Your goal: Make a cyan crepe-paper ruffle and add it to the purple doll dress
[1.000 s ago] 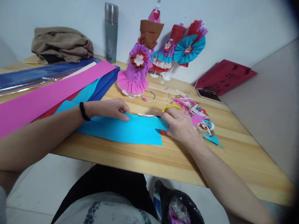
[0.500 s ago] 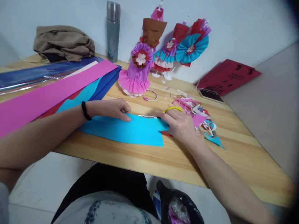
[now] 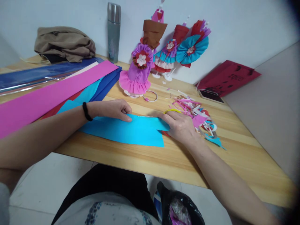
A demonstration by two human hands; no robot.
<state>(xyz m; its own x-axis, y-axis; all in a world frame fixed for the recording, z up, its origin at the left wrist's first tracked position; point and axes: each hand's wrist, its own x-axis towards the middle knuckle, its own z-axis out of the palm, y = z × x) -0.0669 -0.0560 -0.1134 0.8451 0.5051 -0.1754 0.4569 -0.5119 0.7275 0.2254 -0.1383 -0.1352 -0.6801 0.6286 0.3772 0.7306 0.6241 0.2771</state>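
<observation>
A bright blue strip of crepe paper [image 3: 124, 132] lies near the table's front edge, with a slit running in from its right end. My left hand [image 3: 116, 110] pinches its far edge, thumb on top and fingers curled. Scissors are gripped in my right hand [image 3: 179, 123] at the strip's right end. Their yellow handle [image 3: 172, 110] shows above the knuckles, and a bit of red shows beneath the hand. Only a thin silver line of blade [image 3: 147, 116] is visible along the far edge of the paper; the rest is hidden by the paper and my hand.
Colourful paper scraps [image 3: 194, 112] lie beyond my right hand. Long pink paper [image 3: 58, 89] and other sheets cover the left. Paper-dressed figures [image 3: 138, 68], a bottle [image 3: 113, 34], brown cloth [image 3: 64, 43] and a red bag [image 3: 229, 78] stand behind. A black bag [image 3: 185, 203] sits below.
Less of the scissors' blade shows above the paper's far edge, and the yellow handle sits slightly lower. My left hand has barely moved.
</observation>
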